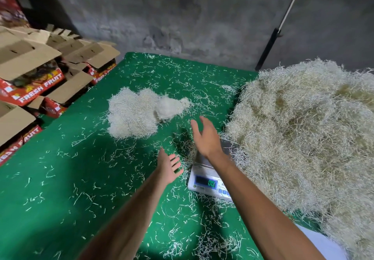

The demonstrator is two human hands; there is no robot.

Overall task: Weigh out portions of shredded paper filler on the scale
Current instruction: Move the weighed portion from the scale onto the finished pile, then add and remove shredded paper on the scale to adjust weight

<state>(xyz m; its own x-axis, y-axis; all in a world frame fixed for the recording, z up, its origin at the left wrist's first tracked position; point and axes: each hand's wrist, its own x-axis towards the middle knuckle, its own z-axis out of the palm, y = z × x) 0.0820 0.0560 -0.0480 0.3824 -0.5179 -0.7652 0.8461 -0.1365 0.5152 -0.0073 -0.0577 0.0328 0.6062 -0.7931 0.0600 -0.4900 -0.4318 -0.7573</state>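
Both my forearms reach out over the green table, my left hand and right hand spread and holding nothing. Under my right wrist sits the scale, its display lit. Weighed portions lie ahead, with a blurred clump beside them and the big shredded paper heap at right.

Left arm: bare forearm reaching forward from lower centre. Left hand: palm turned up and inward, fingers spread and straight, holding nothing. Right arm: bare forearm reaching forward from lower right. Right hand: raised higher, back showing, fingers relaxed, thumb apart, holding nothing.
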